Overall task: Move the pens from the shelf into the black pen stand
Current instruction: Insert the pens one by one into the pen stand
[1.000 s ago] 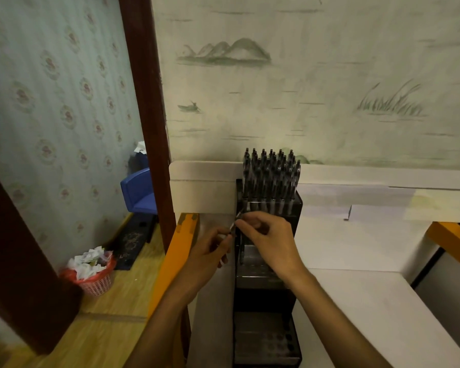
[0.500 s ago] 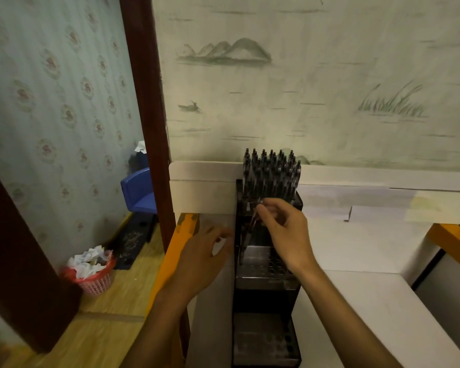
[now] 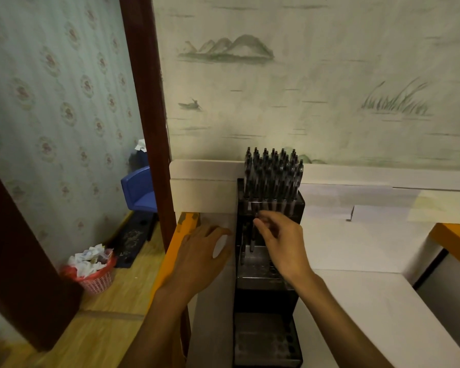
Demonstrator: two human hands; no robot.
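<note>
The black pen stand [image 3: 268, 287] rises in three steps on the white shelf [image 3: 356, 248]. Its top step holds several black pens [image 3: 272, 176] packed upright. My right hand [image 3: 283, 244] is over the middle step and pinches the top of a black pen [image 3: 252, 242], whose tip stands in that step. My left hand [image 3: 197, 257] lies palm down on the shelf just left of the stand, fingers stretched out. No loose pens show on the shelf; anything under my left hand is hidden. The lowest step [image 3: 266, 341] shows only open holes.
A dark brown door frame [image 3: 146, 102] stands left of the shelf, and an orange shelf edge [image 3: 177, 243] runs under my left hand. On the floor to the left are a red basket of paper scraps [image 3: 93, 272] and a blue chair [image 3: 138, 189]. The wallpapered wall stands right behind.
My right hand took the pen from my left hand and carried it down into the stand's middle step. My left hand let go and spread flat on the shelf to the left.
</note>
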